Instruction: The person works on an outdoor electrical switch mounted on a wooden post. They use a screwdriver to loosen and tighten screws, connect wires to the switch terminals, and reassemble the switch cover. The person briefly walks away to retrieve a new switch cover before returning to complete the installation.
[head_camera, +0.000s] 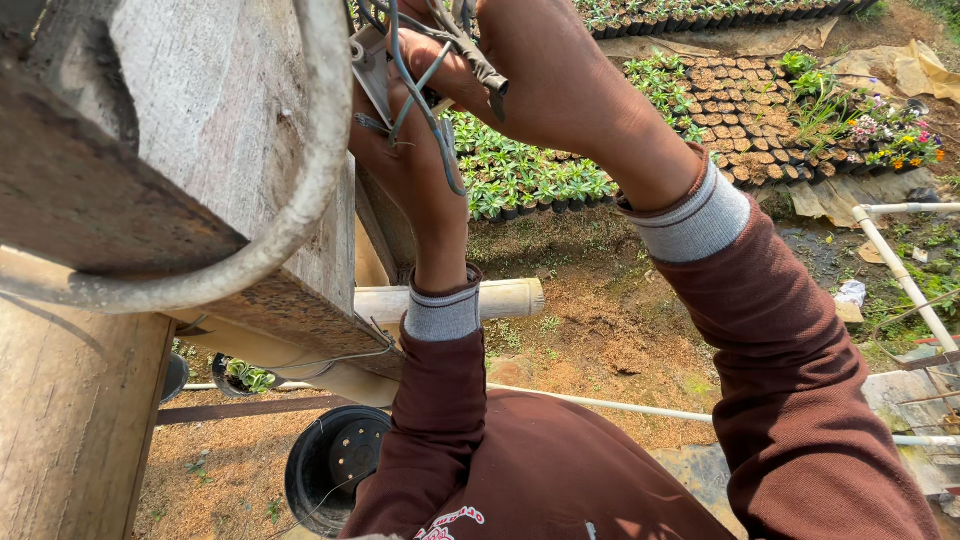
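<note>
The maroon sleeve (800, 400) fills the foreground. Above it, the right hand (530, 70) closes around a bundle of wires (430, 90), while the left hand (410, 160) grips the same wires beside a wooden post (220, 110). Steadying the bundle close to the small grey box (370, 70) seems wise.
</note>
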